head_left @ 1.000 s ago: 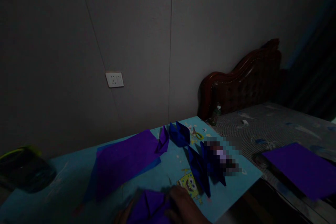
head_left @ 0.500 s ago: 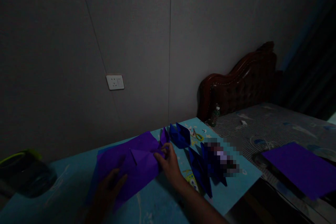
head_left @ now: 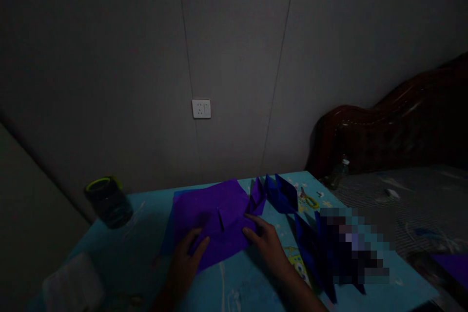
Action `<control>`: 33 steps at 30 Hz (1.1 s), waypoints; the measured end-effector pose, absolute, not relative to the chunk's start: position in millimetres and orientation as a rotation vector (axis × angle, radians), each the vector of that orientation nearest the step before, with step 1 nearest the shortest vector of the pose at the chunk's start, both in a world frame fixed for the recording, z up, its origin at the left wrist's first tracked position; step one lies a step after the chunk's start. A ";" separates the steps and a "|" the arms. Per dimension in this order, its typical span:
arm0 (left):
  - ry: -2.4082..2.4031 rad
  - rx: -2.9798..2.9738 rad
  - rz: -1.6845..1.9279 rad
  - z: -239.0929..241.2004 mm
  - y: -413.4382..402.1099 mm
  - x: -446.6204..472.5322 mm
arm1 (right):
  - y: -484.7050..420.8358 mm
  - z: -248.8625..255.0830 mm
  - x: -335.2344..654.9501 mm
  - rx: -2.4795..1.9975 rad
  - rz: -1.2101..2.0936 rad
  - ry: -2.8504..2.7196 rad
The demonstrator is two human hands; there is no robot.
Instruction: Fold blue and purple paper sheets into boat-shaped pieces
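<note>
A folded purple paper boat (head_left: 234, 234), with a small peak standing up in its middle, lies over a flat purple paper sheet (head_left: 204, 200). My left hand (head_left: 186, 258) is closed on its left end, thumb in front and fingers partly hidden behind. At the right end, my right hand (head_left: 268, 243) grips the paper between thumb and fingers. Just beyond the right hand stands a smaller purple folded paper piece (head_left: 258, 197). Blue paper boats (head_left: 281, 194) stand farther right, and another blue folded boat (head_left: 314, 256) is near my right forearm.
A dark jar with a green rim (head_left: 107, 202) stands on the left of the blue tablecloth (head_left: 146, 234). Yellow-handled scissors (head_left: 310, 200) lie at the back right. A pale box (head_left: 73, 282) is front left. A bottle (head_left: 340, 173) stands by the bed.
The view has swung left, so the table things appear farther right. My right hand has shifted from the small purple piece down onto the boat's right end; my left hand has closed on its left end.
</note>
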State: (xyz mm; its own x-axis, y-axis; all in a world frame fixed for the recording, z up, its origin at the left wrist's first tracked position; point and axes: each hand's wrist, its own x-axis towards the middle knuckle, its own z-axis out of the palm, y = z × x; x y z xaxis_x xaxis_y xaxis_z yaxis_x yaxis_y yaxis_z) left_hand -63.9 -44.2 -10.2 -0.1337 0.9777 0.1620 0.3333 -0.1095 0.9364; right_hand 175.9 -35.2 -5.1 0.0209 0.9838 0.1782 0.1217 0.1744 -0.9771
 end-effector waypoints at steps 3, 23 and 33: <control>1.456 1.458 1.334 -10.2 -42.4 -65.8 | -37.2 -2.5 176.4 -1.192 0.999 -1.410; 1.423 1.316 1.475 -8.1 -42.0 -69.6 | -40.7 -4.4 173.5 -1.298 0.878 -1.341; 1.407 1.569 1.552 -7.7 -41.5 -76.7 | -42.2 4.7 180.9 -1.160 0.990 -1.345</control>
State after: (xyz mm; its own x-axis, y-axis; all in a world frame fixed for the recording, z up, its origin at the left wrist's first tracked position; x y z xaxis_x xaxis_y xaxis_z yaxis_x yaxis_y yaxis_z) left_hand -76.7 -41.5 -7.7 -0.1953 0.8982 0.3938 0.3043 -0.3262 0.8950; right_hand 180.9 -42.2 4.7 0.0242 0.9814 0.1902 0.1099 0.1865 -0.9763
